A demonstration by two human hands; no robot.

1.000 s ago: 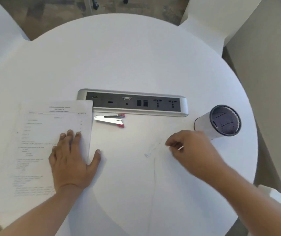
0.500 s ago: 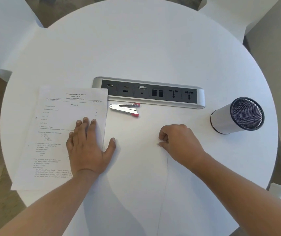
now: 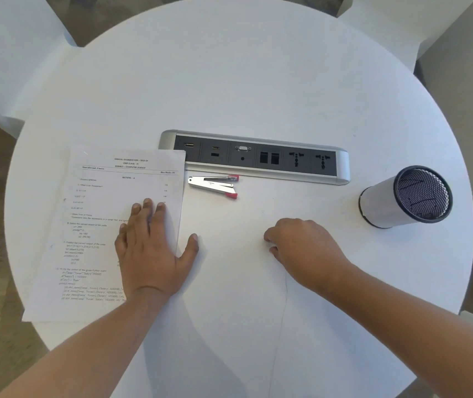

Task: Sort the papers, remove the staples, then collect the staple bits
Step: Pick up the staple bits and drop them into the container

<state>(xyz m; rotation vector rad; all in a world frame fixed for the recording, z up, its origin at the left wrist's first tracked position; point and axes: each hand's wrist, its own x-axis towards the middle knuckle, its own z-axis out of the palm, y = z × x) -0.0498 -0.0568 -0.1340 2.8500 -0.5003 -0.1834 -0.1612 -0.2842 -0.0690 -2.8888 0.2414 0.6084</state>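
Observation:
A stack of printed exam papers (image 3: 106, 225) lies on the left of the round white table (image 3: 244, 81). My left hand (image 3: 155, 251) rests flat on the stack's right edge, fingers spread, thumb on the bare table. My right hand (image 3: 301, 248) is curled at the table's middle, fingertips pinched together against the surface where the staple bits lay; the bits themselves are hidden under the fingers. A silver staple tool with red tips (image 3: 213, 186) lies beyond and between the two hands, untouched.
A grey power and data socket strip (image 3: 258, 159) is set into the table behind the tool. A white pen cup with a black mesh inside (image 3: 401, 196) stands at the right. White chairs (image 3: 8, 53) surround the table.
My right hand has moved left from beside the cup onto the spot where the loose staple bits lay and has curled over them. My left hand has stayed on the papers.

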